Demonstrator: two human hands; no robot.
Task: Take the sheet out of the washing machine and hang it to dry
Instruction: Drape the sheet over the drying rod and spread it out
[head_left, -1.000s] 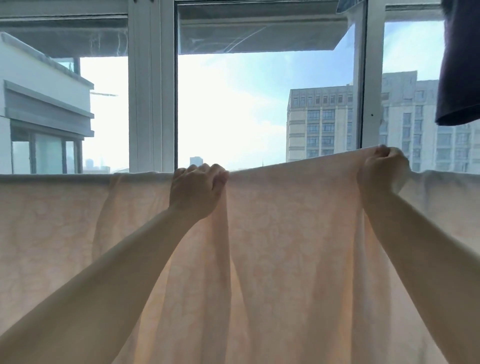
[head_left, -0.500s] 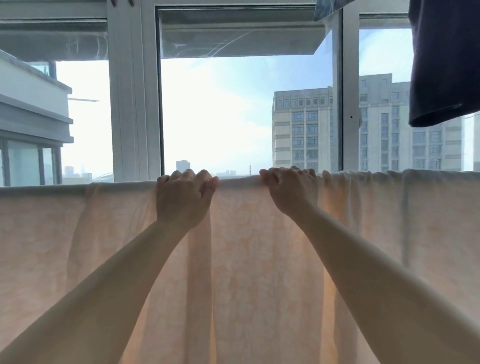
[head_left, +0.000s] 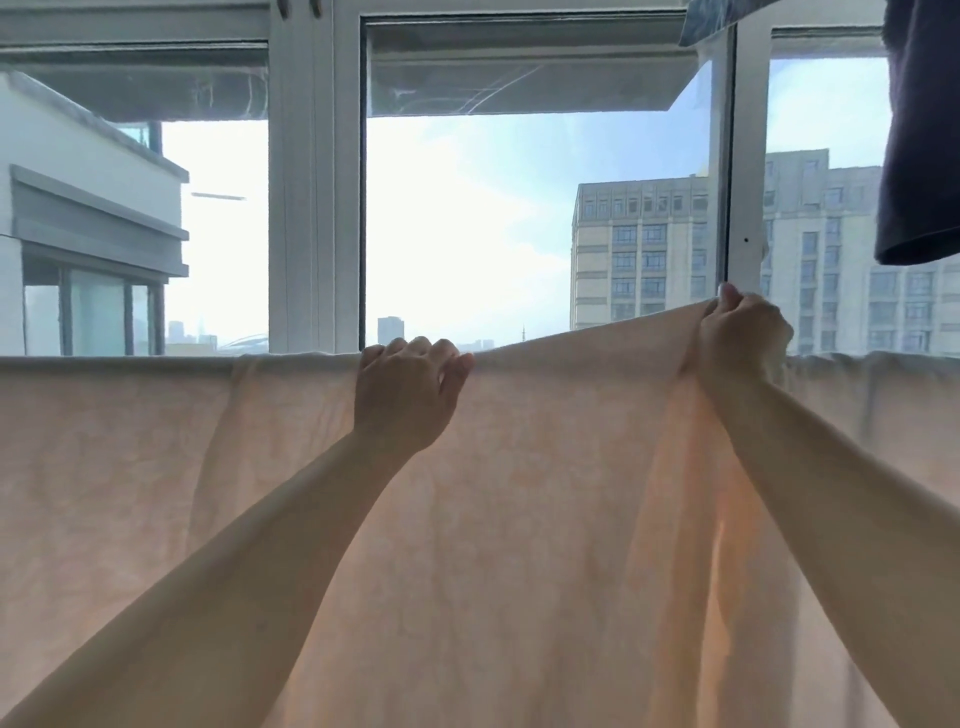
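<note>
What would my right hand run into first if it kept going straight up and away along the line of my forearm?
Probably the white window frame: the right hand, gripping the sheet, sits right below that upright in the picture. Depth is unclear, so a gap may remain.

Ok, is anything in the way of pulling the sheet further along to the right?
Nothing visible blocks it. The right hand grips the sheet at its top edge and lifts it. The left hand holds the edge at the line. The dark garment hangs higher up, clear of the sheet.
</note>
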